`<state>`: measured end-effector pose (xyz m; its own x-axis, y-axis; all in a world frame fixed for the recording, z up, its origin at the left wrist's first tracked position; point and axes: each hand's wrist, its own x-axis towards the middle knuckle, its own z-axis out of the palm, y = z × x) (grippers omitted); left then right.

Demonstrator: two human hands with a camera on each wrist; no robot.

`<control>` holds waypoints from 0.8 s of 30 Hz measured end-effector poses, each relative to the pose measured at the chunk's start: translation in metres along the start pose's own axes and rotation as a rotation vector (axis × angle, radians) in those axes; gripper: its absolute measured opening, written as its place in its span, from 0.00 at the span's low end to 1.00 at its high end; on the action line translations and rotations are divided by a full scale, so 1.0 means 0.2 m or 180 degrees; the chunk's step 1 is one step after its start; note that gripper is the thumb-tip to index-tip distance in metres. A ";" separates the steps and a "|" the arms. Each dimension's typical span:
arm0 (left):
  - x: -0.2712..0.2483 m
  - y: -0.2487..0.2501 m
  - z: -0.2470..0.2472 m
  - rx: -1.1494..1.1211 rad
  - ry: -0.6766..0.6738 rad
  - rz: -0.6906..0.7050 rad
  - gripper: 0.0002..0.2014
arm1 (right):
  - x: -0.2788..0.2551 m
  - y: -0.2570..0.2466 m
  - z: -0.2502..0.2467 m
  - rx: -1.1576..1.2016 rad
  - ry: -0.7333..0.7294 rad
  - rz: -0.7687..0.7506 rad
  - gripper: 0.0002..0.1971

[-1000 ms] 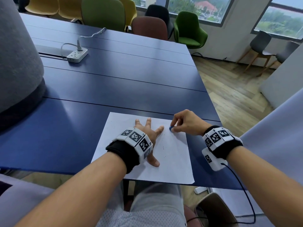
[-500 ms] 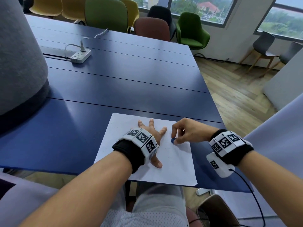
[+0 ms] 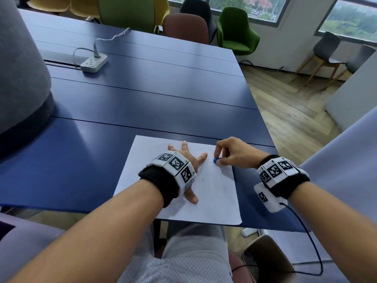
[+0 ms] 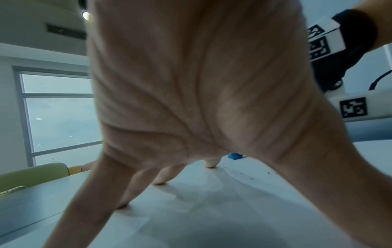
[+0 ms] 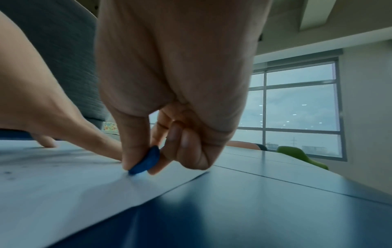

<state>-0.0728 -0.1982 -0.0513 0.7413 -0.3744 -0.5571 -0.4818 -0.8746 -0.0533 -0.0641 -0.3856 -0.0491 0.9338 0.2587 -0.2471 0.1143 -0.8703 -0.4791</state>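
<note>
- At lower centre, a white sheet of paper (image 3: 214,199) lies on the dark blue table (image 3: 142,94).
- The left hand (image 3: 190,159) presses it, fingers spread straight.
- Just right, the right hand (image 3: 234,154) pinches a small blue eraser (image 3: 216,160) against the sheet.
- Upper left: a white power strip (image 3: 93,63).

Dark blue bench (image 3: 163,94), slatted top with long seams. White power strip (image 3: 93,63) at far left of it, one plug in, pale cable (image 3: 106,40) trailing toward the far edge. Large grey felt-covered bulk (image 3: 20,68) at the left edge. Behind the bench: yellow chairs (image 3: 51,4), green chair (image 3: 126,15), brown chair (image 3: 184,27), black chair (image 3: 195,11). Green armchair (image 3: 234,31) by the wall. Wood plank floor (image 3: 285,111). Two grey chairs (image 3: 324,52) on wooden legs under the window (image 3: 350,19).
</note>
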 end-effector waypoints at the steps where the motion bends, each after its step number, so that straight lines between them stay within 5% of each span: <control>1: 0.00 0.00 0.00 0.0014 -0.0011 -0.0012 0.72 | -0.01 0.00 0.01 0.0026 -0.0062 -0.0038 0.04; 5: 0.01 0.00 -0.01 0.0072 -0.0016 -0.0024 0.74 | -0.03 -0.02 0.00 -0.0133 -0.0493 -0.0114 0.04; 10: 0.00 0.00 -0.03 0.0054 -0.0067 -0.0016 0.73 | 0.00 0.00 0.01 -0.0056 0.0134 0.0008 0.04; 15: -0.01 0.00 -0.03 0.0072 -0.0070 -0.0025 0.73 | -0.05 -0.08 0.02 -0.0189 -0.0653 -0.0234 0.04; 20: -0.02 0.00 -0.03 0.0049 -0.0039 -0.0012 0.72 | -0.01 -0.06 0.04 -0.0028 0.0037 -0.0123 0.05; 24: -0.01 0.00 -0.02 -0.0035 -0.0032 -0.0005 0.72 | -0.09 -0.13 0.06 -0.0038 -0.0719 -0.0303 0.11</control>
<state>-0.0719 -0.1983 -0.0464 0.7373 -0.3700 -0.5653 -0.4755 -0.8785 -0.0451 -0.0871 -0.3632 -0.0425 0.8192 0.4258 -0.3841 0.2033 -0.8420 -0.4997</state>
